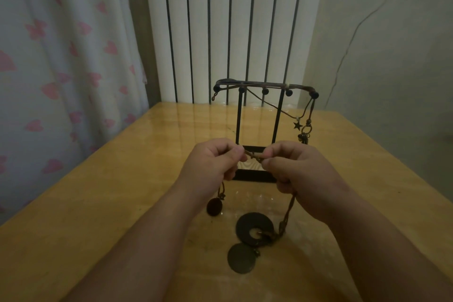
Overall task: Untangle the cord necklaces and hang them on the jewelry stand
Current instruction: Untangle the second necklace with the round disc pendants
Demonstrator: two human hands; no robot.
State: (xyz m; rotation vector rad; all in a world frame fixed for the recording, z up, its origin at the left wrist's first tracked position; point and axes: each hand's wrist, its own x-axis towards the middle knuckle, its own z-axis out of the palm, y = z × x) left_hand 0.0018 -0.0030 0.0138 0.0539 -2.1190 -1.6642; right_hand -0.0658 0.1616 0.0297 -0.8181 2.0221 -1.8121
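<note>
While both hands, left (pixel 215 159) and right (pixel 294 167), pinch brown cord (pixel 253 157) before the jewelry stand (pixel 263 110), disc pendants (pixel 255 228) rest on the table (pixel 110 191).

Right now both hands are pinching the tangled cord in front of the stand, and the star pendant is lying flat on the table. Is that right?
Not quite. Both hands, left and right, do pinch the tangled cord in front of the stand, but the head view shows the star pendant hanging from the stand's top bar, not lying on the table.
</note>
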